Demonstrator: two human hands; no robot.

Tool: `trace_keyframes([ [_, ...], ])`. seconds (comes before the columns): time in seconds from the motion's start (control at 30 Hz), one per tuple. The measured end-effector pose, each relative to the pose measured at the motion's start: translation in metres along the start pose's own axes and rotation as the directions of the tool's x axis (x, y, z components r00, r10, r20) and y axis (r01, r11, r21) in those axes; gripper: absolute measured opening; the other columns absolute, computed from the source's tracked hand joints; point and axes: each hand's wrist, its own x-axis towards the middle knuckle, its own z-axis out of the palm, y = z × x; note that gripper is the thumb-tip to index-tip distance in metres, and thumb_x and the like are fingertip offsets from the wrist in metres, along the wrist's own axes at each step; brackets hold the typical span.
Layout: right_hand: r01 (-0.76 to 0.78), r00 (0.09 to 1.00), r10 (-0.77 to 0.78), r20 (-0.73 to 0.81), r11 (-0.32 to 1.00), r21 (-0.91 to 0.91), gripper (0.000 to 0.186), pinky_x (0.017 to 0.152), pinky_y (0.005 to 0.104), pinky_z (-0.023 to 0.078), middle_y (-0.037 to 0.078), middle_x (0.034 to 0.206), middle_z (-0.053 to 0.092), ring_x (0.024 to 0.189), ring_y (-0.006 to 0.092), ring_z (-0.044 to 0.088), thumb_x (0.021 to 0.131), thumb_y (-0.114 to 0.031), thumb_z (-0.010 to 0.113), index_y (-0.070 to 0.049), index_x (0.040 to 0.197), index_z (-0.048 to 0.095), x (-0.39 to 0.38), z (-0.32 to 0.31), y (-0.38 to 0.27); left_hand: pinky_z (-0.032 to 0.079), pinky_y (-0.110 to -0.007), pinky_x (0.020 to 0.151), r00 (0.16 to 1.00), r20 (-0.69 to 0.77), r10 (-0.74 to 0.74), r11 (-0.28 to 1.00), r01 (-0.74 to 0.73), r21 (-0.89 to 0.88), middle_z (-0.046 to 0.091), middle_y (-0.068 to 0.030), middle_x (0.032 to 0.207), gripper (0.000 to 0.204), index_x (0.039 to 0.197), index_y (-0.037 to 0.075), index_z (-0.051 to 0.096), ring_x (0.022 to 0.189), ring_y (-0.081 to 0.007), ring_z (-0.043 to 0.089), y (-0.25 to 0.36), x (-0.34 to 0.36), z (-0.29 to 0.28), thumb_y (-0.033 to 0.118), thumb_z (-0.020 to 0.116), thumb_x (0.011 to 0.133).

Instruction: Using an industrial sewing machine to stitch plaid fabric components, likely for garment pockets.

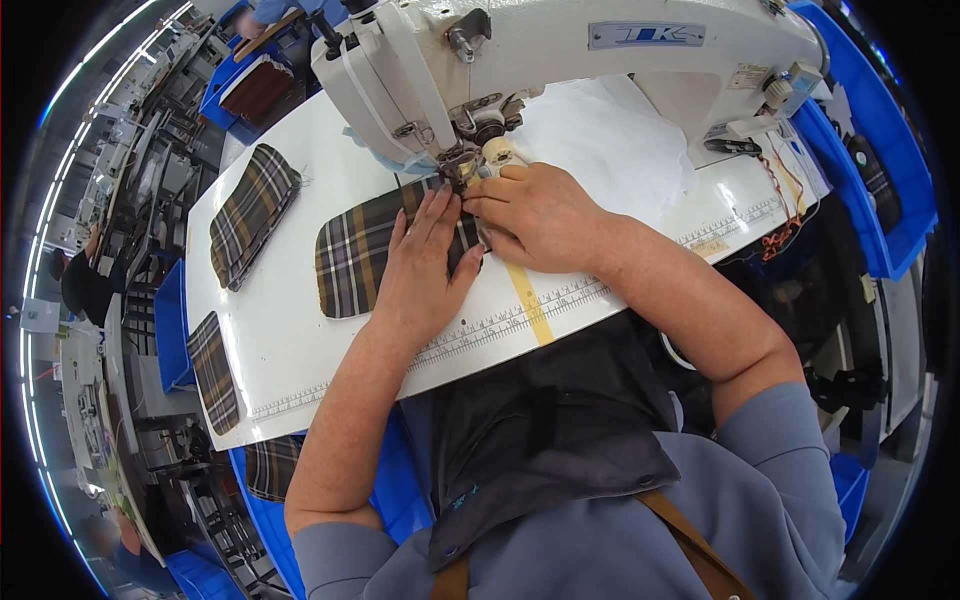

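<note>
A dark plaid fabric piece [350, 255] with tan and white stripes lies on the white sewing table [270, 350], its right end at the needle area [458, 165] of a white sewing machine [550, 35]. My left hand [422, 275] rests flat on the fabric, fingers stretched toward the needle. Close beside it, my right hand [548, 220] has its fingers bent and closed on the fabric's right edge, just in front of the presser foot. The fingertips of both hands nearly meet there. My hands cover part of the fabric and its edge.
Other plaid pieces [250, 210] lie at the table's left, with a smaller one [214, 375] by its edge. White sheet material [610, 150] sits behind the needle. A ruler strip [480, 335] runs along the front edge. Blue bins [870, 180] stand right and below left [400, 475].
</note>
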Motion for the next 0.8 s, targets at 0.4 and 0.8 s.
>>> trace_keyframes([
  [0.4,0.057,0.992,-0.060,-0.107,0.998,-0.026,0.025,0.078,0.0416,0.055,0.007,0.104,0.069,0.092,0.0264,0.067,0.082,-0.020,0.068,-0.005,0.101,0.072,0.007,0.001,-0.005,0.053,-0.039,0.107,0.995,-0.088,0.039,0.983,-0.054,-0.178,0.072,-0.0159,0.127,0.026,0.118,0.000,0.074,0.124,-0.0324,0.066,-0.019,0.006,-0.010,0.004,0.066,0.094],
  [0.8,0.002,1.000,-0.002,-0.002,1.000,-0.018,0.029,0.084,0.0412,0.054,0.008,0.113,0.070,0.101,0.0256,0.067,0.088,-0.025,0.068,-0.004,0.107,0.073,0.006,-0.006,-0.011,0.052,-0.042,0.103,0.996,-0.092,0.016,0.999,-0.018,-0.026,0.071,-0.0153,0.123,0.026,0.117,0.000,0.073,0.117,-0.0331,0.066,-0.036,0.031,-0.002,0.013,0.061,0.097],
])
